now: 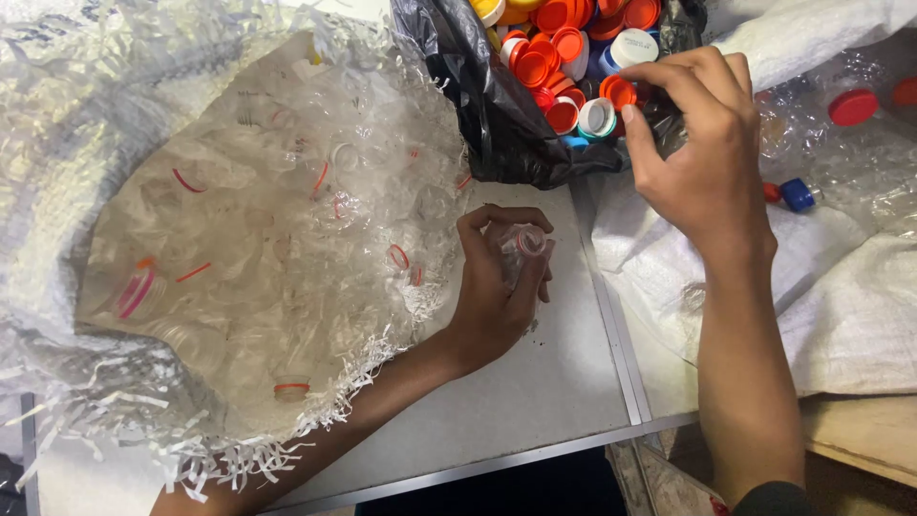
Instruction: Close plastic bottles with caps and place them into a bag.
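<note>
Clear plastic is what we are gripping: our left hand (497, 287) is curling its fingers around a small crushed bottle (521, 250), neck up and capless, over the grey table (535, 392). That forearm is stretching in from the lower left, wrist bent, palm turned inward. Our right hand (702, 143) is reaching up to the black bag (482, 105) of caps, thumb and fingertips pinching an orange cap (619, 91) at the bag's mouth; the arm is running nearly straight up from the bottom edge. Left of the bottle, a frayed white sack (115, 124) is lying open, full of clear bottles. To the right, another white sack (841, 315) is carrying capped bottles, one red cap (852, 107) and one blue cap (798, 195) showing.
</note>
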